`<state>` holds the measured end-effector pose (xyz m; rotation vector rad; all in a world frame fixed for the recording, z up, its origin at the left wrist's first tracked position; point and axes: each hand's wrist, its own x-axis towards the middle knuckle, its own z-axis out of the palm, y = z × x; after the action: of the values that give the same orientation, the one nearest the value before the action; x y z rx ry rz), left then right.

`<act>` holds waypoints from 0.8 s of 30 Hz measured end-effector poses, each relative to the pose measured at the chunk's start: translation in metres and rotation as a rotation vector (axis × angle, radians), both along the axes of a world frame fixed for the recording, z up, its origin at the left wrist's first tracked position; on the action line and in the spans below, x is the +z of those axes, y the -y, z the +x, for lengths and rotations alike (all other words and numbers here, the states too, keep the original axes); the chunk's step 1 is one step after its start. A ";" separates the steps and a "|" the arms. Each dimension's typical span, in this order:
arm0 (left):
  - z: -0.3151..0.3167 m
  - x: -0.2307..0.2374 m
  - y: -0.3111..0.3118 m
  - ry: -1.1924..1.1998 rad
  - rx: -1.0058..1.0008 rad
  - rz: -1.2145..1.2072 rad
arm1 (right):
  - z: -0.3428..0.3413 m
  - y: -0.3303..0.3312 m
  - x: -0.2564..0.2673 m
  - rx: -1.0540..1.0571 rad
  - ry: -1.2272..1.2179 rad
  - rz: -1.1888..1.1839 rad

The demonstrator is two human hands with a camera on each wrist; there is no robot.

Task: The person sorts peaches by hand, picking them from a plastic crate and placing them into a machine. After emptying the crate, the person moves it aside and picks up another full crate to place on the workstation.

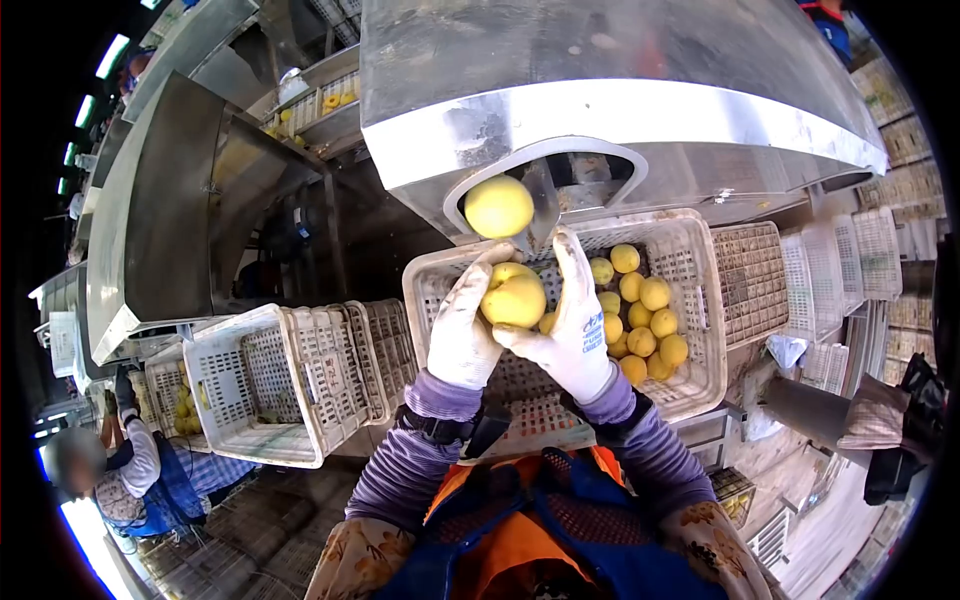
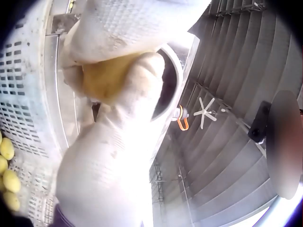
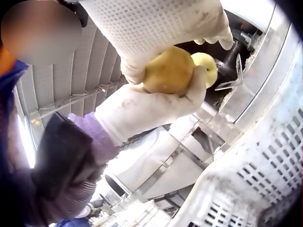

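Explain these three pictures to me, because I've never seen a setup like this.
There's no robot, just a person in white gloves. The wide picture comes from a camera on the head, looking down; the other two come from cameras on each wrist. The left hand and right hand hold one yellow fruit between them, over a white crate with more fruits inside. Another fruit shows at the opening of a metal machine.
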<state>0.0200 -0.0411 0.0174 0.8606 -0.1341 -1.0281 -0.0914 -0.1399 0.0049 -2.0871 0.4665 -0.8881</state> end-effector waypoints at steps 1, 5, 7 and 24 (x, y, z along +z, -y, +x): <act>0.001 -0.005 0.002 -0.050 0.024 -0.021 | 0.002 0.005 -0.006 0.006 0.016 0.013; 0.002 -0.018 0.006 -0.136 0.116 0.091 | 0.004 -0.001 0.001 0.035 -0.036 -0.038; 0.003 -0.009 0.011 -0.122 0.097 0.143 | 0.011 -0.011 -0.001 -0.001 -0.043 -0.037; 0.011 -0.011 0.031 -0.370 -0.004 0.086 | 0.010 0.064 0.051 0.367 -0.127 0.867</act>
<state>0.0310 -0.0721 0.0060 0.7333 0.2223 -1.1863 -0.0811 -0.2041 0.0563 -1.3548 0.4139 -0.2488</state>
